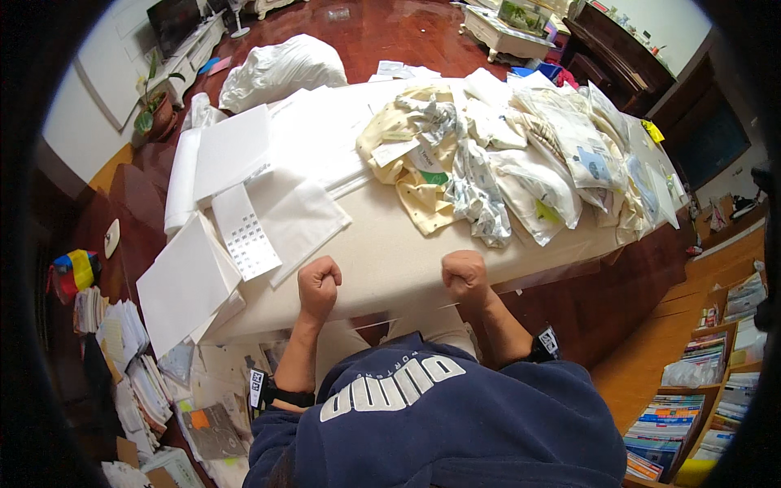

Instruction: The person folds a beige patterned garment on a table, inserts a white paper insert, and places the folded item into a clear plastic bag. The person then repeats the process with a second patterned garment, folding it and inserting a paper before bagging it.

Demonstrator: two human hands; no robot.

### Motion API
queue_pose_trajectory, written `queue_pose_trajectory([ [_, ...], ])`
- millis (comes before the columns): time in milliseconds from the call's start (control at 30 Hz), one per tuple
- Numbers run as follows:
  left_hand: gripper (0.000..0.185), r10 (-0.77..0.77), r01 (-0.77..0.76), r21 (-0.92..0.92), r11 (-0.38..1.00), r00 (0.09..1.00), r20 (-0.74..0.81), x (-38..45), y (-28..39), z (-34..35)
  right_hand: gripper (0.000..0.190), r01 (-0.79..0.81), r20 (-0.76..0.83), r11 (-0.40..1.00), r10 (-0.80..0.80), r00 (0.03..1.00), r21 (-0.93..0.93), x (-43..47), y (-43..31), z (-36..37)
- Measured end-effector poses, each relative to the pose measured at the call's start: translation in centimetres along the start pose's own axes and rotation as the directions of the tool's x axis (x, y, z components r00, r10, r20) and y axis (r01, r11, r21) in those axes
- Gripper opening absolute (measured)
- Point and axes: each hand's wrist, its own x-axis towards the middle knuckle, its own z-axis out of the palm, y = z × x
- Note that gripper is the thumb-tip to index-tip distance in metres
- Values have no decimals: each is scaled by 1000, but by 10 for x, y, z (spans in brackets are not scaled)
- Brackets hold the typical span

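Both of my hands are closed into fists at the near edge of a cloth-covered table. My left hand is nearest to a translucent plastic bag and a sheet of printed stickers, which lie to its left and beyond it. My right hand rests just short of a pile of pale yellow clothes with paper tags on top. Neither hand appears to hold anything. To the right of the yellow clothes lie several garments in clear plastic bags.
Stacked white sheets overhang the table's left front corner. A white roll lies along the left edge. Behind the table bulges a large white sack. Bookshelves stand at the lower right, and paper piles at the lower left.
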Motion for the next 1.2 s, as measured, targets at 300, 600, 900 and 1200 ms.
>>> queue_pose_trajectory([
  [300, 15, 9, -11, 64, 998, 1000, 17, -3, -10, 5, 14, -181, -190, 978, 160, 969, -101, 37, 32, -67],
  [600, 31, -36, 33, 106, 994, 999, 22, -5, -6, 6, 31, -476, -311, 702, 362, 879, -529, 141, 110, -89],
  [900, 32, -28, 26, 142, 990, 1000, 12, -8, -10, 6, 37, -555, -204, 482, 602, 772, -678, 160, 145, -92],
  [1200, 21, 73, -73, -7, 997, 978, 197, 46, 49, 24, 25, -417, 64, 677, 481, 874, 607, 186, 60, -131],
])
